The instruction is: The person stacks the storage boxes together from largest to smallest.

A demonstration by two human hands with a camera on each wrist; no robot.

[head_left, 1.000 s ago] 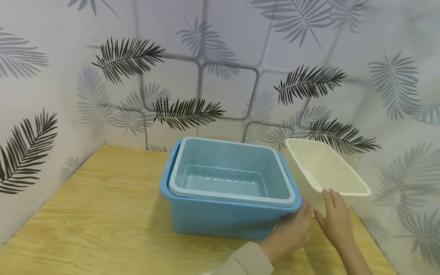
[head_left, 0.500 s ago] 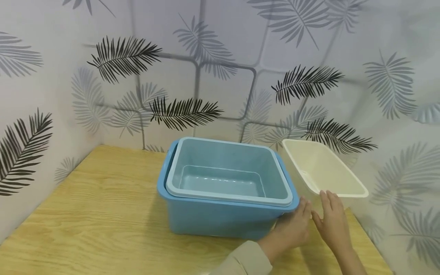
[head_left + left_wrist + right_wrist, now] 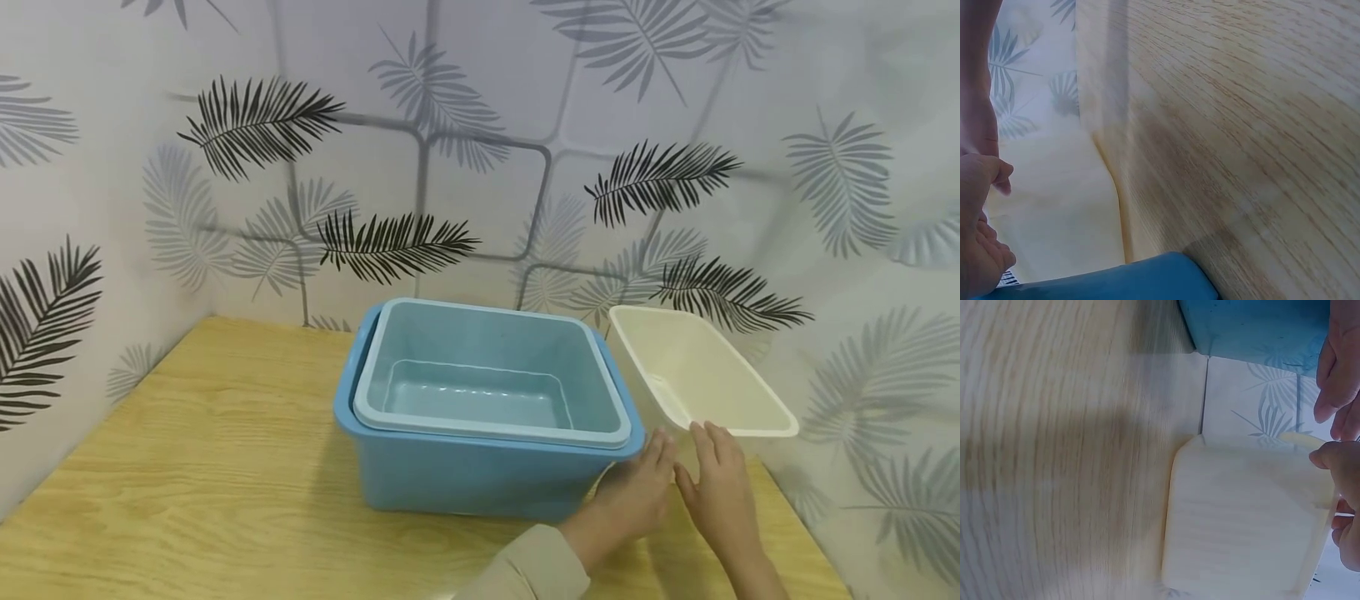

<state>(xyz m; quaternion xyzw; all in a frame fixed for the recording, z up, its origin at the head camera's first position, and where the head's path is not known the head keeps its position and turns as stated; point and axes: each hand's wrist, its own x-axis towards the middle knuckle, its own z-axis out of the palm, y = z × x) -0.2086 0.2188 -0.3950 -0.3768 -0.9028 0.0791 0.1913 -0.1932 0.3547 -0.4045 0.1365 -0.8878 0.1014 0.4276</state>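
Note:
A cream plastic tub (image 3: 708, 362) stands on the table's right side, its near wall facing me. My right hand (image 3: 722, 496) rests its fingertips against that wall just under the rim, fingers extended. My left hand (image 3: 633, 493) reaches between the tubs, fingers stretched toward the cream tub's near left corner, beside the blue tub (image 3: 480, 475). A lighter blue tub (image 3: 495, 342) sits nested inside the blue one. In the right wrist view, the cream tub (image 3: 1241, 512) shows its side, with my right thumb and fingertips at its rim. Both palms are partly hidden.
The wood-grain table (image 3: 195, 467) extends to the left and front. Behind it rises a wall (image 3: 480, 83) with a leaf pattern, which also runs close along the right of the cream tub.
The head view has turned slightly right, so everything slides a little left. The cream tub's near rim and my right fingertips sit slightly lower; both hands keep their contact pose.

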